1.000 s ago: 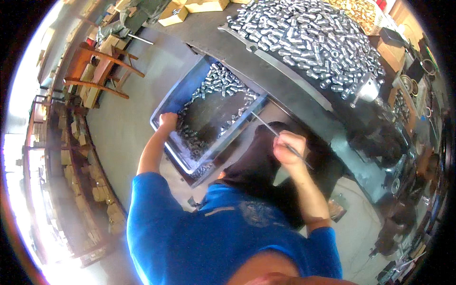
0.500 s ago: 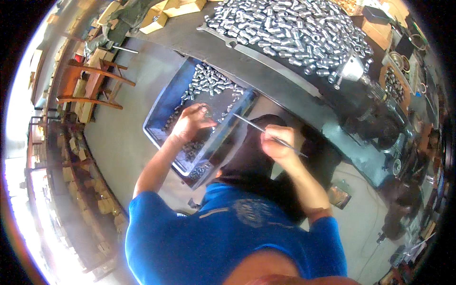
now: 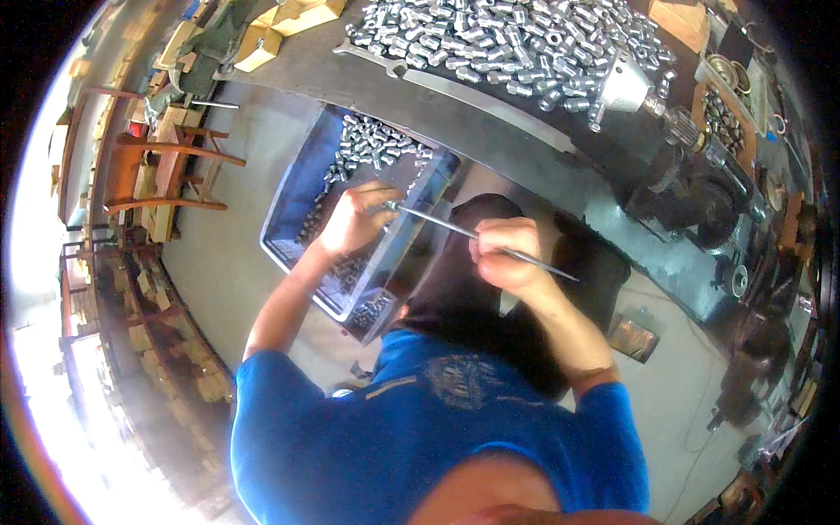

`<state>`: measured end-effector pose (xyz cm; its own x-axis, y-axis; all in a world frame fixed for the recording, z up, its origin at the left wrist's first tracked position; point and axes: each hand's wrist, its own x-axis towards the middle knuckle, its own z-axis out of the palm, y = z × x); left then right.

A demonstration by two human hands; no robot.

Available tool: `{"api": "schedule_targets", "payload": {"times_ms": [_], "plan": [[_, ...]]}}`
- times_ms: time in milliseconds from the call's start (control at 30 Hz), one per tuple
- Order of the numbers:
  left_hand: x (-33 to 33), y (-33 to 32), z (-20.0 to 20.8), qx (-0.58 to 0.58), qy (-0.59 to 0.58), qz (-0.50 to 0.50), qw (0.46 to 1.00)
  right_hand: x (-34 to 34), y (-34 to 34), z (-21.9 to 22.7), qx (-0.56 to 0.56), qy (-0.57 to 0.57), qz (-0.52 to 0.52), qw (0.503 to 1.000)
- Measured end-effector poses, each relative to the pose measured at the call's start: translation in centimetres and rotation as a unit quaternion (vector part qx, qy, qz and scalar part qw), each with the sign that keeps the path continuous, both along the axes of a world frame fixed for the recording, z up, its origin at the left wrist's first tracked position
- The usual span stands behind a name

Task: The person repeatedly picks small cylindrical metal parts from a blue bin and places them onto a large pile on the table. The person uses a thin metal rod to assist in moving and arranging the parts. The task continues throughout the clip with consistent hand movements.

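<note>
My right hand [image 3: 509, 254] is closed around a slim grey metal rod [image 3: 444, 223] that tapers to a point at its right end. The rod's left end meets the fingers of my left hand [image 3: 354, 219], which pinch a small metal fitting [image 3: 390, 206], mostly hidden by the fingertips. Both hands are at the blue plastic bin [image 3: 293, 206], the left one over its inside and the right one beyond its right wall. Small shiny metal fittings [image 3: 374, 144] lie in the bin, with more along its left side and near corner.
A dark workbench [image 3: 297, 83] runs across the top, bearing a big heap of metal fittings [image 3: 512, 48], a wrench [image 3: 372, 59] and a machine [image 3: 678, 197]. Yellow boxes [image 3: 289, 22] sit at its far left. A wooden stool [image 3: 175, 153] stands on the floor at left, before loaded shelving [image 3: 131, 324].
My left fingers have closed up, and the rod's left end has come to them as my right hand moved slightly left. The view has shifted a little.
</note>
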<state>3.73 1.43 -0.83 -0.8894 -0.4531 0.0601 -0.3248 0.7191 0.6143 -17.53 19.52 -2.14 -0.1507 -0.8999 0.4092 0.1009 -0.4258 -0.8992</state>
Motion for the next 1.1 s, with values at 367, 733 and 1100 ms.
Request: {"api": "schedule_targets", "payload": {"times_ms": [367,733,1100], "plan": [[-0.8,1.2,-2.1,-0.024,0.025,-0.051,0.998,0.0,-0.9,-0.9,0.074,0.015,0.022,0.997],[-4.0,1.2,-2.1,0.089,0.039,-0.037,0.995,-3.8,1.8,2.5,0.117,0.042,-0.016,0.992],[-5.4,0.8,-1.7,0.084,0.050,-0.064,0.993,-3.8,2.2,3.6,0.082,0.059,-0.044,0.994]]}}
